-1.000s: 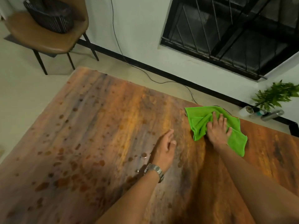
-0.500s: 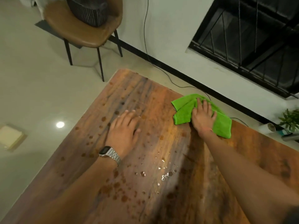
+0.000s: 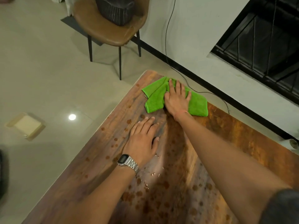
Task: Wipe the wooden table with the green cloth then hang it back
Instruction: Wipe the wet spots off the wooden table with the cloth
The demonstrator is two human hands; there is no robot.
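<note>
The wooden table [image 3: 226, 143] is big, with water drops near the middle. The green cloth [image 3: 198, 105] lies folded at its far corner. The right hand [image 3: 176, 98] presses it down flat, fingers spread, not gripping. The left hand [image 3: 143, 139] rests flat, holding nothing. I think pressing evenly and sliding toward the drops [image 3: 153, 174] works best.

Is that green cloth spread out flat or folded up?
Folded. The green cloth lies bunched in overlapping layers near the wooden table's far corner, with creased flaps showing left of the right hand pressing on it.
</note>
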